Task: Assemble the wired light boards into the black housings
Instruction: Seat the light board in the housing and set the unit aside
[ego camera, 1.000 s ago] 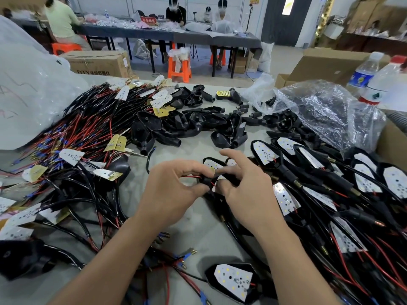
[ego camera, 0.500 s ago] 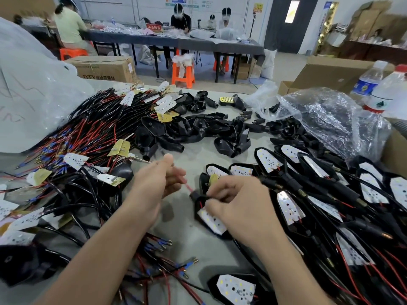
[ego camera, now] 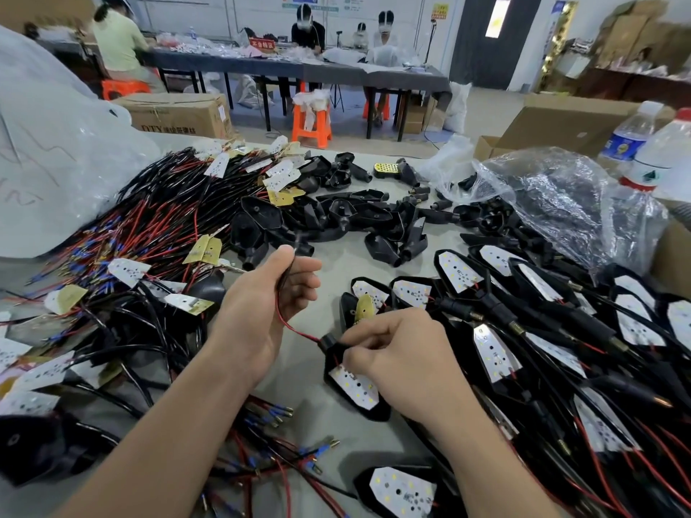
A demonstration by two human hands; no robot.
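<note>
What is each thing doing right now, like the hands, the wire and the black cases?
Black housing: lying flat, filled
Light board: seated in it, face up
Red wire: slack, coming out of the housing's stem
Left hand: grips the wire
Right hand: pinches the housing
Empty housings: heaped, no boards
Water bottles: upright, capped

Long grey table (ego camera: 336, 71) across the upper middle of the frame, seated people (ego camera: 119, 43) working at it, orange stools (ego camera: 311, 123) beneath, dark door (ego camera: 478, 50) with a bright narrow pane upper right, cardboard boxes (ego camera: 628, 35) stacked far right, pale floor (ego camera: 486, 114), white wall (ego camera: 209, 9).
</note>
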